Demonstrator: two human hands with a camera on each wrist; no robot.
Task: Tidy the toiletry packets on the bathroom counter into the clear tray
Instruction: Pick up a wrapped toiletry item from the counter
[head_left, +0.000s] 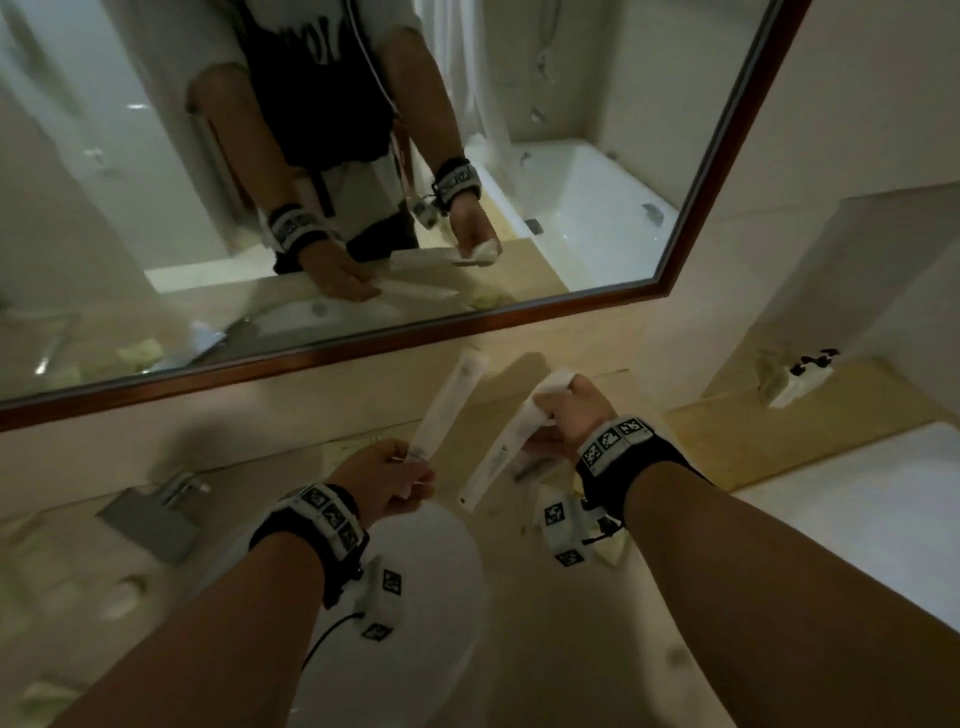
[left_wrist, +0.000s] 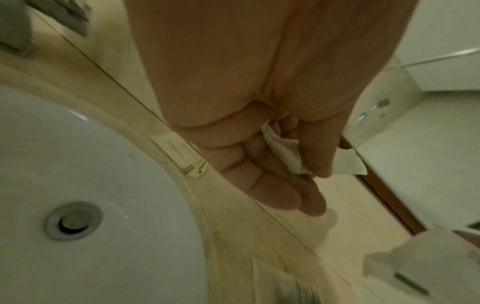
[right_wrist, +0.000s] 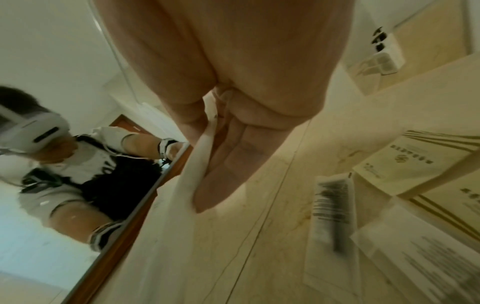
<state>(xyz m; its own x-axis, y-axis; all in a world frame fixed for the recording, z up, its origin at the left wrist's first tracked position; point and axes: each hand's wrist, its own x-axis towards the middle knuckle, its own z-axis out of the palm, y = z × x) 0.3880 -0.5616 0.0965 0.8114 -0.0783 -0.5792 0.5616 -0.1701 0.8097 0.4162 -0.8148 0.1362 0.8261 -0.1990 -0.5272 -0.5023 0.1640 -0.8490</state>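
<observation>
My left hand (head_left: 390, 475) pinches the lower end of a long white packet (head_left: 448, 408) that slants up toward the mirror; the left wrist view shows that packet's end (left_wrist: 284, 153) between thumb and fingers. My right hand (head_left: 569, 413) grips another long white packet (head_left: 496, 465), which hangs down to the left, plus some crumpled white wrapping (head_left: 553, 387). In the right wrist view this packet (right_wrist: 198, 164) runs along the fingers (right_wrist: 228, 164). A clear tray (head_left: 774, 382) holding a white box stands at the far right of the counter. Both hands hover above the counter behind the sink.
The white sink (head_left: 421, 587) lies below my left wrist, with the faucet (head_left: 166, 499) to its left. Cream packets (right_wrist: 405, 162) and a white printed packet (right_wrist: 332, 207) lie on the counter under my right hand. One flat packet (left_wrist: 179, 156) sits at the sink's rim. The mirror (head_left: 363, 156) backs the counter.
</observation>
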